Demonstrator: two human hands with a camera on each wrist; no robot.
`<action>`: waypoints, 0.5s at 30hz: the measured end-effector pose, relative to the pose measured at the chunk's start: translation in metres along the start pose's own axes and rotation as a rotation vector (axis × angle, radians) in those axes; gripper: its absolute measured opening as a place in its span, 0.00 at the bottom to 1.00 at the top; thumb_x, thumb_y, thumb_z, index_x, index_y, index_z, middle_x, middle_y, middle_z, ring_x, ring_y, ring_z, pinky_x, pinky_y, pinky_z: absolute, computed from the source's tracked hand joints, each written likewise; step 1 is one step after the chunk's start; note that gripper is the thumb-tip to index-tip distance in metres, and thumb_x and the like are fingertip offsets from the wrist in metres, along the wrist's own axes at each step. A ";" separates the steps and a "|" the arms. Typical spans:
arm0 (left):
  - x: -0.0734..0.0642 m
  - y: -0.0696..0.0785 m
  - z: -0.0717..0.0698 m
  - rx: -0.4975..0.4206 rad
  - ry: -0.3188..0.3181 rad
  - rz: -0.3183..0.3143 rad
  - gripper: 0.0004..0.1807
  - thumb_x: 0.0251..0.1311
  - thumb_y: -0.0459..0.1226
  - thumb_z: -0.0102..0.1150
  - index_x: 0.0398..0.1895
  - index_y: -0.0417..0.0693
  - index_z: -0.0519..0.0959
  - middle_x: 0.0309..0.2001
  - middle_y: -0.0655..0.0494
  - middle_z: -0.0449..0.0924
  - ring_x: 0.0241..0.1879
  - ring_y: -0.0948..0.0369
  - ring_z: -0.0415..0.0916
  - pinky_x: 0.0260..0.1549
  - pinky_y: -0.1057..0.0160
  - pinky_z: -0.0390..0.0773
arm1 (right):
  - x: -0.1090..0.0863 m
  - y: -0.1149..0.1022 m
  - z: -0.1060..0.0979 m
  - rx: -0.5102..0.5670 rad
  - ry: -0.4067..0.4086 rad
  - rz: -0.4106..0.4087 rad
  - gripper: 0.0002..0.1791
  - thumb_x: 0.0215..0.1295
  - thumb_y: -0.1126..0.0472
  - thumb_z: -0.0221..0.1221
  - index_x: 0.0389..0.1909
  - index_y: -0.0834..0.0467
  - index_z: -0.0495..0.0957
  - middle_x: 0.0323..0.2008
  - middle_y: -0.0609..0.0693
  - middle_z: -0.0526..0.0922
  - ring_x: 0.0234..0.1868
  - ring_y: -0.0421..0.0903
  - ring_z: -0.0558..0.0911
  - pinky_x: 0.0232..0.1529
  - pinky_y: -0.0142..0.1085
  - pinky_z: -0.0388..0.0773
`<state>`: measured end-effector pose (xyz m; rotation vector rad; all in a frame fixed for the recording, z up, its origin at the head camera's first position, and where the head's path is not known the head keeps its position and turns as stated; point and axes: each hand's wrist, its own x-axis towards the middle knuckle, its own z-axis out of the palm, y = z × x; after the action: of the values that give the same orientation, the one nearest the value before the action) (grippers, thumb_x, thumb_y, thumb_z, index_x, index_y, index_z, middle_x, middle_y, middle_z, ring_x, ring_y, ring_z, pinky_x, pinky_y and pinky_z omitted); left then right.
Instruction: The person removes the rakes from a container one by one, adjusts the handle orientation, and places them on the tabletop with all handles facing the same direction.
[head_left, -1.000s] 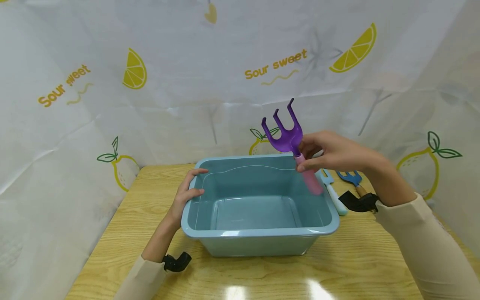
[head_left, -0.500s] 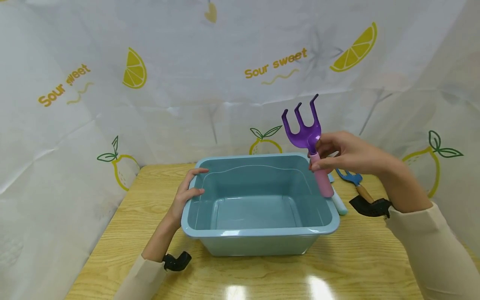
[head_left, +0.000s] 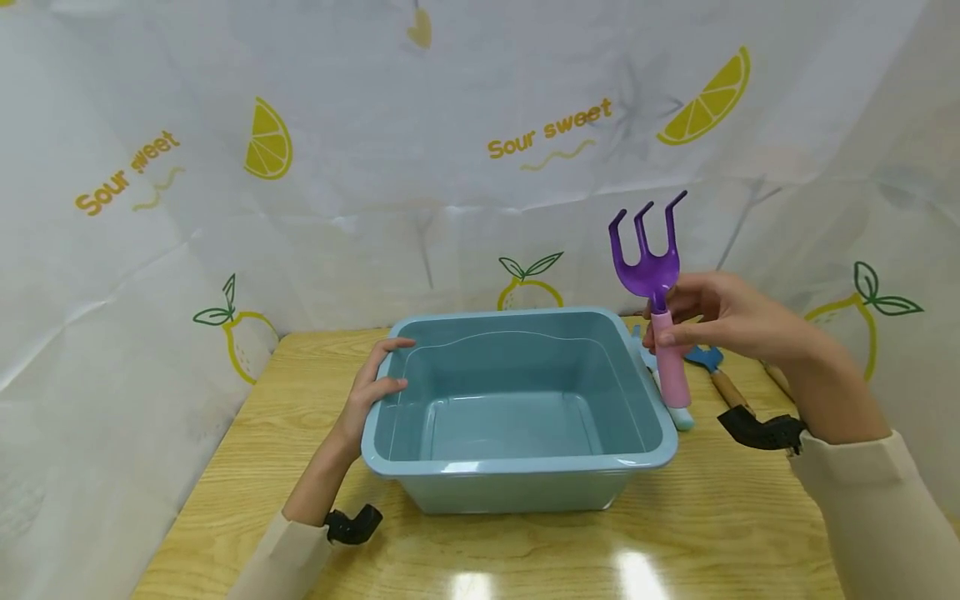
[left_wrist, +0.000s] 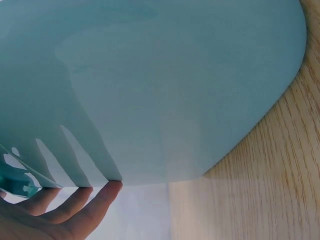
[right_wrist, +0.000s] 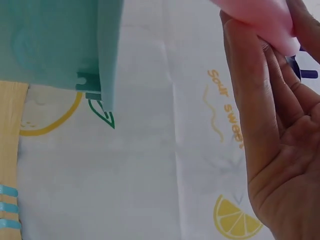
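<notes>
In the head view a light blue plastic basin [head_left: 517, 467] stands on the table. My left hand [head_left: 367, 392] grips its left rim; in the left wrist view the fingers [left_wrist: 95, 212] touch the outer wall of the basin. My right hand [head_left: 723, 317] pinches the pink handle of a purple three-pronged hand rake [head_left: 670, 358], thumb in front. The rake is held upright, prongs up, by the basin's right rim. In the right wrist view the pink handle [right_wrist: 262, 17] lies between thumb and fingers, and the purple head is mostly hidden.
Right of the basin, a blue-headed tool with a wooden handle [head_left: 726, 387] lies on the wooden table [head_left: 450, 550]. A pale blue garden fork [head_left: 681, 417] lies beside the basin, partly behind the rake. A white lemon-print sheet [head_left: 375, 125] hangs behind.
My right hand has moved right with the hand rake, from over the basin to its right rim, and the rake has turned more upright. The left hand and basin have stayed in place.
</notes>
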<state>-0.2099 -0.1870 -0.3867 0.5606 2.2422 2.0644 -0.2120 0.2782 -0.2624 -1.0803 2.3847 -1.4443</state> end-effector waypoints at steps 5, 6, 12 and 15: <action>0.000 0.000 0.000 -0.003 -0.001 0.001 0.34 0.61 0.35 0.44 0.73 0.44 0.59 0.79 0.42 0.48 0.73 0.34 0.56 0.60 0.29 0.68 | -0.010 0.012 -0.001 0.075 -0.012 -0.074 0.15 0.66 0.82 0.54 0.49 0.66 0.77 0.38 0.53 0.90 0.36 0.48 0.90 0.37 0.37 0.87; 0.001 -0.001 0.000 -0.003 -0.001 0.000 0.34 0.61 0.35 0.44 0.73 0.44 0.59 0.79 0.43 0.48 0.73 0.34 0.56 0.60 0.29 0.69 | -0.012 0.014 -0.001 0.075 -0.005 -0.073 0.15 0.66 0.82 0.54 0.49 0.67 0.77 0.38 0.54 0.90 0.35 0.48 0.90 0.37 0.38 0.87; 0.001 -0.001 0.001 0.000 0.005 -0.004 0.34 0.61 0.35 0.45 0.73 0.45 0.59 0.80 0.43 0.47 0.74 0.34 0.56 0.60 0.30 0.68 | -0.030 0.027 0.002 0.065 0.046 0.022 0.14 0.67 0.80 0.54 0.49 0.65 0.79 0.39 0.53 0.90 0.37 0.50 0.90 0.37 0.40 0.86; 0.000 -0.001 0.001 0.000 0.008 -0.006 0.34 0.61 0.36 0.44 0.73 0.45 0.59 0.80 0.43 0.48 0.74 0.35 0.56 0.60 0.30 0.68 | -0.038 0.036 0.004 0.121 0.033 0.025 0.15 0.67 0.81 0.53 0.50 0.67 0.79 0.41 0.53 0.90 0.39 0.49 0.90 0.39 0.39 0.87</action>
<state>-0.2104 -0.1863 -0.3874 0.5465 2.2453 2.0674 -0.2003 0.3100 -0.3028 -1.0024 2.2901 -1.5871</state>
